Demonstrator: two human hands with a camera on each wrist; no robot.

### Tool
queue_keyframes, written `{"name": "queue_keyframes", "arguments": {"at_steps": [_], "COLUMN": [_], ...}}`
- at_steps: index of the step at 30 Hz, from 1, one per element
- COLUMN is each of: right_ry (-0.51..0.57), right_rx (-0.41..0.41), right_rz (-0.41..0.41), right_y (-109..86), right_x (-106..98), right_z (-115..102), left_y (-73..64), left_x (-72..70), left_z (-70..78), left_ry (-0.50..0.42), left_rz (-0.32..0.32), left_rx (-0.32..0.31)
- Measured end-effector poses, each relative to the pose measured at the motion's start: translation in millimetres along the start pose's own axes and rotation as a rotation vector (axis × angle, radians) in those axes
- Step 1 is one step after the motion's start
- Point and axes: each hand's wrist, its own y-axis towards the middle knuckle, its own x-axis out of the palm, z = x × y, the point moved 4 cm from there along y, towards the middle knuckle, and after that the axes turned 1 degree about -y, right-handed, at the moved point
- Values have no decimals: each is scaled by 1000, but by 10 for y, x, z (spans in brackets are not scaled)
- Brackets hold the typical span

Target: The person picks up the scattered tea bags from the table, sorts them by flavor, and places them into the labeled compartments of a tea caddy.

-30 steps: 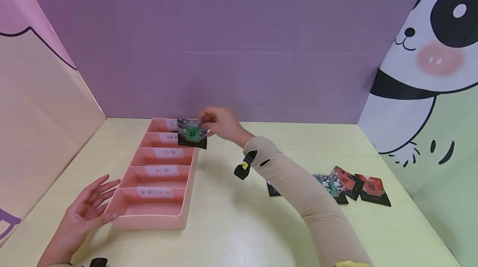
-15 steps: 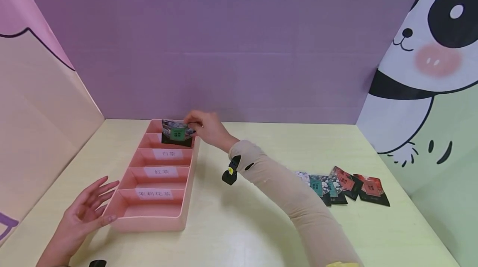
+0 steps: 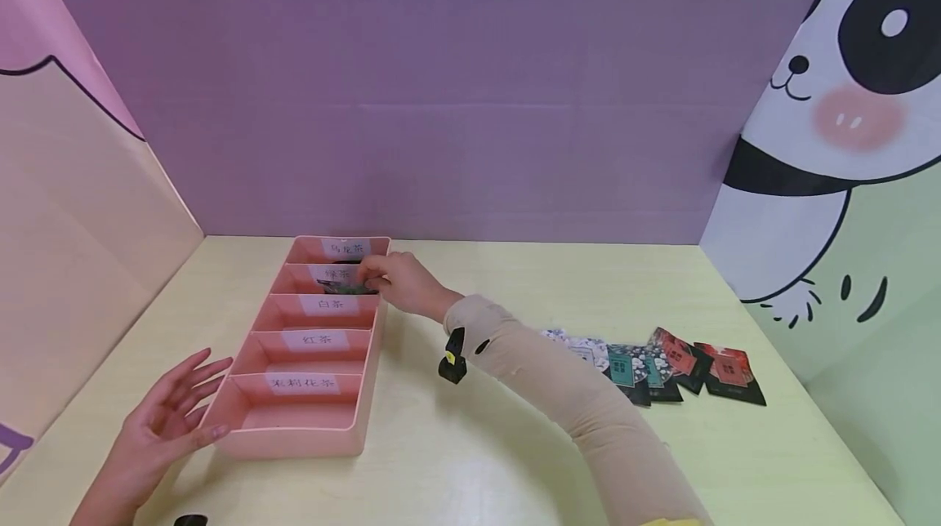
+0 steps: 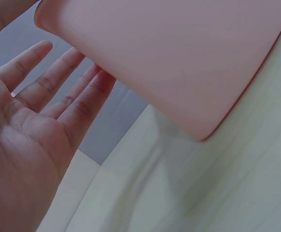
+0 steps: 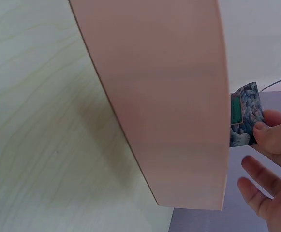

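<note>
A pink box with several labelled compartments stands on the table at the left. My right hand pinches a tea sachet with a green label by its edge, between thumb and forefinger. In the head view the sachet sits partly down in the second compartment from the back, its lower part hidden by the divider. Beside the box's near left corner is my left hand, fingers spread and relaxed; its thumb touches the corner. The left wrist view has the left fingers by the box wall, not curled round it.
On the right of the table lies an overlapping row of sachets: white floral ones, dark teal ones and red ones. My right forearm partly covers the row's left end. A purple backdrop rises behind the table.
My right hand has carried the green-labelled sachet leftward over the box, then lowered it into the second compartment from the back. The left hand has stayed at the box's near corner.
</note>
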Motion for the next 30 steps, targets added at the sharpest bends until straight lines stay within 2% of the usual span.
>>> {"name": "queue_keyframes", "arguments": {"at_steps": [8,16,25,30], "right_ry": [-270,-493,-532,-467], "right_rx": [-62,-185,-243,-224], "right_rz": [-43,-9,-34,-82], "right_y": [-19,-78,-315,-484], "right_x": [83,127,84,-14], "right_z": [27,63,125,161], "left_y": [4,6,18,24], "left_x": [16,15,6,5], "left_z": [1,9,12,11], "left_ry": [22,45,11,-13], "left_rz": [10,21,8,-12], "left_rx": [-8,-25,-3,11]}}
